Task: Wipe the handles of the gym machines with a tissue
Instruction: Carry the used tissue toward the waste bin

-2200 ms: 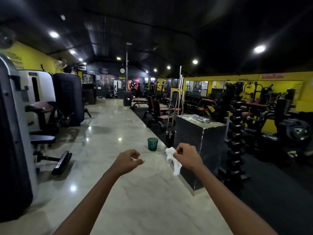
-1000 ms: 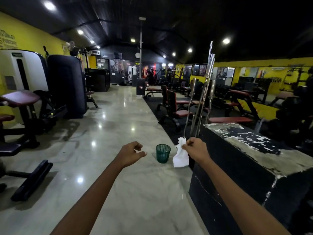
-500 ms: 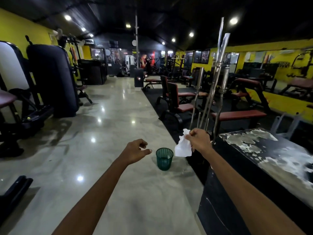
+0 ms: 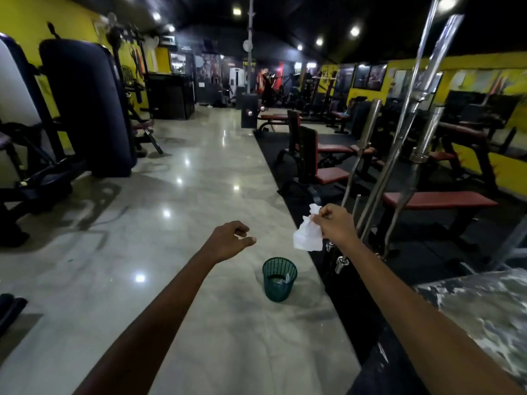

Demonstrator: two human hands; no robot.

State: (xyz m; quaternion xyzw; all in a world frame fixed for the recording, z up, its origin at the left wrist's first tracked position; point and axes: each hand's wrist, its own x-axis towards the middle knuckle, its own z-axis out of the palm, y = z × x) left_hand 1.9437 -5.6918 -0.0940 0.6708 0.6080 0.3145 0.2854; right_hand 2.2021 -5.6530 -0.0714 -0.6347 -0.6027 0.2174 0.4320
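Observation:
My right hand (image 4: 335, 223) pinches a crumpled white tissue (image 4: 308, 233) that hangs down from its fingers, above and a little right of a green mesh bin (image 4: 279, 280) on the floor. My left hand (image 4: 231, 240) hovers in the air left of the tissue, fingers loosely curled, holding nothing. Several steel barbell bars (image 4: 413, 109) stand upright in a rack just behind my right hand. Gym machines (image 4: 82, 109) with dark pads line the left wall.
A polished marble aisle (image 4: 185, 195) runs ahead between the machines on the left and red-padded benches (image 4: 436, 199) on black matting at the right. A worn black box (image 4: 484, 315) stands at my near right. A person stands far down the hall.
I have walked forward along the aisle. The green bin has come closer and now sits below my hands. The tissue stays pinched in my right hand.

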